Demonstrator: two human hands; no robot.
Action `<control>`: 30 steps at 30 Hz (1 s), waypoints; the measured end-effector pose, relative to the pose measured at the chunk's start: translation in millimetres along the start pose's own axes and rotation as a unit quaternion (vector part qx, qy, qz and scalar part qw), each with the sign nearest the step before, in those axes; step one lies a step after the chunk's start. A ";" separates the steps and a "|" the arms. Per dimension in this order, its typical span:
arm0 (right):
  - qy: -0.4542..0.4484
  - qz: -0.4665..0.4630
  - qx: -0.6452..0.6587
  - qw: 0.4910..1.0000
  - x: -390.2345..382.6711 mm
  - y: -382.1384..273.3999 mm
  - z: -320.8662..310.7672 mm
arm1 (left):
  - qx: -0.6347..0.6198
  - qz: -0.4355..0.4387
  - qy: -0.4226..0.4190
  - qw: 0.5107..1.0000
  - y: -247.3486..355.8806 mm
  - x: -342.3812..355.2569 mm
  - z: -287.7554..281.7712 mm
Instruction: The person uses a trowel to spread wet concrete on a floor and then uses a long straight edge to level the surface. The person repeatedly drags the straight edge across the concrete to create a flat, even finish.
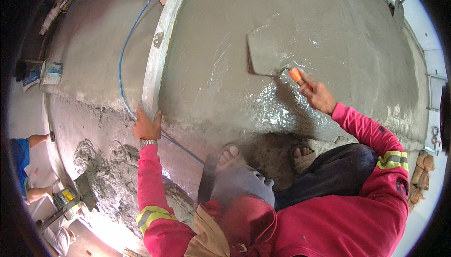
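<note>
My right hand (320, 98) is closed round the orange handle of a trowel (295, 74). The trowel's wide blade lies flat against the wet grey mortar (225, 27), which is glossy below and beside it. On the left, my left hand (147, 126) grips the near end of a long pale straightedge (159, 52), with fingers and thumb on either side. That bar runs away from me across the mortar and carries a smear of grey on its face.
A blue hose (123, 59) curves left of the straightedge and passes near my left hand. Lumpy mortar (117, 175) is heaped at the lower left. A bucket (51, 73) lies farther left. Another person's arm (38, 139) reaches in near a yellow-and-black tool (66, 196).
</note>
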State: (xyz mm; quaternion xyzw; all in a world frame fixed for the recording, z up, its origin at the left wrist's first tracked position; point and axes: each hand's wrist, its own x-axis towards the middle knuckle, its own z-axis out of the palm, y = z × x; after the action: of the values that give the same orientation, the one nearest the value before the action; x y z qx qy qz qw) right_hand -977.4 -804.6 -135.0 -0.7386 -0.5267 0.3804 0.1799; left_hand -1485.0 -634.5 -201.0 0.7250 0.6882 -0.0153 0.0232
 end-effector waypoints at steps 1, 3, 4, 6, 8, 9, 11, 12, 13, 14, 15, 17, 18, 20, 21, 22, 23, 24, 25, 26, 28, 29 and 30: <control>-0.009 -0.039 -0.042 0.998 -2.1 1.4 5.7 | 0.005 -0.005 -0.003 1.000 0.6 0.2 0.1; -0.054 -0.075 -0.024 0.995 -6.8 -7.6 13.2 | -0.001 0.017 0.024 1.000 -0.3 -0.5 1.9; -0.076 -0.094 -0.016 0.993 -8.5 -14.1 18.0 | -0.004 0.027 0.038 0.999 -0.4 -1.4 2.5; -0.121 -0.113 -0.016 0.986 -12.7 -23.6 27.0 | 0.000 0.010 0.015 1.000 1.9 -1.2 -1.3; -0.166 -0.116 -0.035 0.979 -16.2 -31.6 35.1 | -0.004 0.002 -0.002 1.000 6.2 -0.6 -1.8; -0.204 -0.100 -0.080 0.971 -16.9 -46.3 31.9 | -0.007 0.002 -0.005 1.000 5.3 0.0 -2.4; -0.182 -0.139 -0.079 0.970 -12.9 -46.3 30.4 | -0.008 0.006 0.007 1.000 2.5 0.5 -1.8; -0.171 -0.161 -0.080 0.969 -8.7 -46.1 27.5 | -0.006 0.010 0.023 1.000 0.0 -0.5 -0.1; -0.124 -0.180 -0.026 0.975 -0.6 -42.6 26.1 | -0.004 0.016 0.038 0.999 -1.2 -1.7 2.0; -0.096 -0.151 -0.045 0.983 12.8 -42.2 20.6 | -0.007 0.013 0.035 0.999 -2.9 -2.7 2.8; -0.067 -0.120 -0.065 0.988 27.2 -49.7 11.2 | -0.012 0.012 0.032 0.999 -4.4 -2.6 4.2; -0.031 -0.090 -0.095 0.991 42.7 -53.9 1.0 | -0.020 0.008 0.019 1.000 -0.4 -0.2 3.6; -0.029 -0.092 -0.101 0.990 48.2 -50.5 1.1 | -0.019 0.001 0.007 1.000 3.5 -1.2 -0.1; -0.056 -0.110 -0.108 0.986 47.2 -46.6 9.2 | -0.025 0.008 0.009 1.000 3.9 0.9 -0.2; -0.087 -0.126 -0.108 0.982 36.7 -45.7 19.8 | -0.031 0.018 0.020 0.999 0.4 0.7 3.6; -0.120 -0.143 -0.105 0.977 27.4 -46.9 29.1 | -0.034 0.029 0.031 0.999 -3.6 -0.3 5.2; -0.150 -0.146 -0.108 0.972 18.9 -50.4 30.9 | -0.029 0.024 0.026 0.999 -6.8 -1.0 6.2; -0.179 -0.149 -0.110 0.966 9.4 -59.4 27.0 | -0.024 0.020 0.021 0.999 -9.5 -1.6 6.7; -0.206 -0.151 -0.113 0.960 1.3 -68.3 21.1 | -0.020 0.018 0.017 0.999 -10.4 -0.4 4.8; -0.173 -0.182 -0.145 0.957 -4.9 -70.2 14.8 | -0.017 0.008 0.015 1.000 -11.4 0.5 1.0; -0.099 -0.227 -0.206 0.947 -22.7 -63.5 -6.0 | -0.015 0.003 0.005 1.000 1.5 2.3 -5.5; -0.052 -0.181 -0.260 0.947 -32.6 -69.1 -15.1 | -0.014 0.019 0.032 0.999 -6.1 3.4 0.2; 0.020 -0.209 -0.247 0.946 -36.3 -68.2 -20.5 | -0.018 0.041 0.060 0.997 -18.4 6.8 11.7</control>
State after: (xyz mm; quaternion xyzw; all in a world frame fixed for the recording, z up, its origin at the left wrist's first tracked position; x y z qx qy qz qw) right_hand -1011.4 -809.1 -62.8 -0.6402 -0.7433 0.1777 0.0779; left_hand -1502.8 -627.3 -213.3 0.7515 0.6584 0.0422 -0.0045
